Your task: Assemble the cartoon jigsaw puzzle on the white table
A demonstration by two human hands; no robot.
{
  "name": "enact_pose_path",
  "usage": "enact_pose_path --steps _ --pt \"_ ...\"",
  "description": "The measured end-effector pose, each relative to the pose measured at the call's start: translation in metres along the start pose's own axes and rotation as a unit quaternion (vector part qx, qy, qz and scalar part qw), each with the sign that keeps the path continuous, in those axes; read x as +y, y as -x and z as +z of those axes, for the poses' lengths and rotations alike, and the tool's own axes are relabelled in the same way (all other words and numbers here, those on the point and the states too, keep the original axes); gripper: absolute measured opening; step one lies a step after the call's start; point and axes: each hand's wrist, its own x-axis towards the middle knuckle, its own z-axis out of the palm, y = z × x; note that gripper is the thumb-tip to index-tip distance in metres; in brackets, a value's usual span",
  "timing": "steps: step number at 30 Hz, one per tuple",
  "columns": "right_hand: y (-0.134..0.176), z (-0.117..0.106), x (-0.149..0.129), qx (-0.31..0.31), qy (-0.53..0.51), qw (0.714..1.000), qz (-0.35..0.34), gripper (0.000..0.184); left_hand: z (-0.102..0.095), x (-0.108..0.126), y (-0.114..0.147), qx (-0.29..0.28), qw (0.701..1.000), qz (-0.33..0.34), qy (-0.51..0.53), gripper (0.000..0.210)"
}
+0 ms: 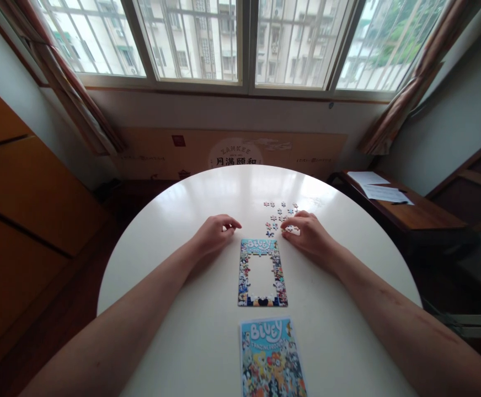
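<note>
A partly assembled jigsaw puzzle [243,275] lies flat on the white table; its border is joined and the middle is bare tabletop. Beyond it, several loose puzzle pieces [279,212] are scattered. My right hand [306,234] rests at the right side of these pieces, thumb and forefinger apart, with some pieces visible between and behind the fingers. My left hand [215,234] lies on the table left of the puzzle's top corner, fingers loosely bent and apart, holding nothing. Nearest me is a printed picture sheet [271,358] with the word "BLUEY" and many cartoon characters.
The round white table [161,220] has its far edge near a wide printed board [149,149] below the window. At the right, a low wooden table [426,212] carries paper sheets [385,193] and a pen. An orange-brown cabinet [25,193] stands at the left.
</note>
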Motion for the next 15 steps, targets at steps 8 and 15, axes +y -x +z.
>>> enact_pose_path --steps 8,15 --pt "0.0002 -0.0022 0.003 -0.002 -0.02 1.0 -0.004 0.018 -0.001 0.0024 -0.0001 -0.002 1.0 0.001 0.005 0.026" --pt "0.0032 -0.0072 0.0037 -0.017 -0.026 0.999 -0.012 0.028 -0.0008 0.0028 0.0 -0.004 1.0 0.001 0.001 0.026"
